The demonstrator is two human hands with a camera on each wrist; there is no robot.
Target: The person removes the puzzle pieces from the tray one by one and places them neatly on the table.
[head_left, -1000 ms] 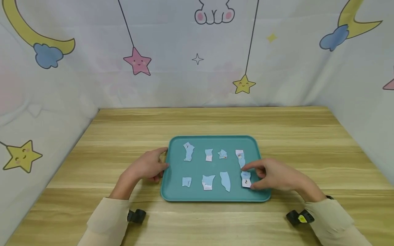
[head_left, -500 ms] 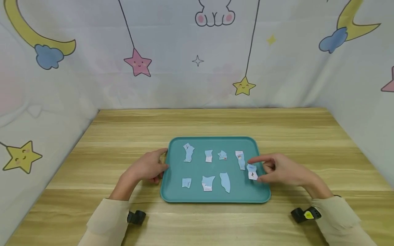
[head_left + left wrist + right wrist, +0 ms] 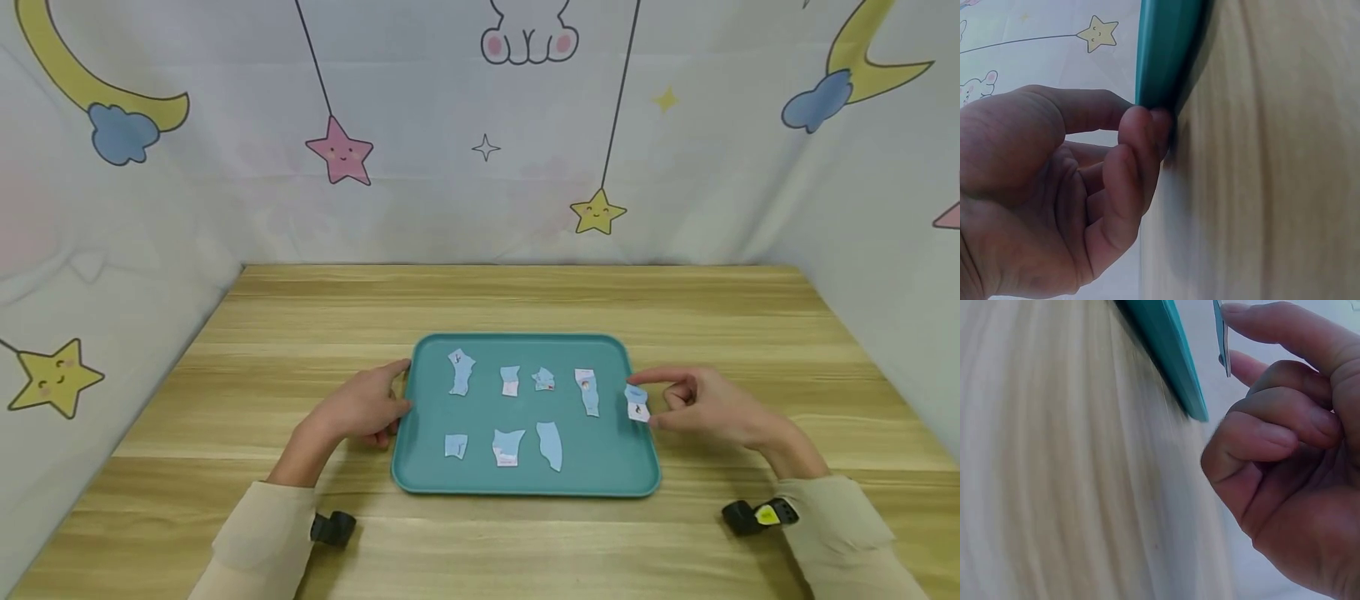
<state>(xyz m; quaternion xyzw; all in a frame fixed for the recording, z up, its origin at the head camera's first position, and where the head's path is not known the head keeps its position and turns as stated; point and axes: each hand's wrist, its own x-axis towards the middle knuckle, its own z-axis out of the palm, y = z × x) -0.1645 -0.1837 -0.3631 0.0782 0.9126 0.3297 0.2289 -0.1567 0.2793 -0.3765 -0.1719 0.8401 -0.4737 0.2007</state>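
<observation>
Hanging over the right rim of the tray (image 3: 480,412), the paper scrap (image 3: 637,403) is pinched by the right-hand grip (image 3: 712,406); it could be dropped if pinched too lightly. The left rim is touched, not visibly clasped, by the left-hand grip (image 3: 358,404).

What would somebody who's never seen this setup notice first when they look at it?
Probably the teal tray midway across the wooden table, with seven pale-blue paper scraps lying on it in two rows. Next, the right hand pinching an eighth scrap above the tray's right edge. Behind the table, a smiling pink star brightens the pale backdrop.
</observation>
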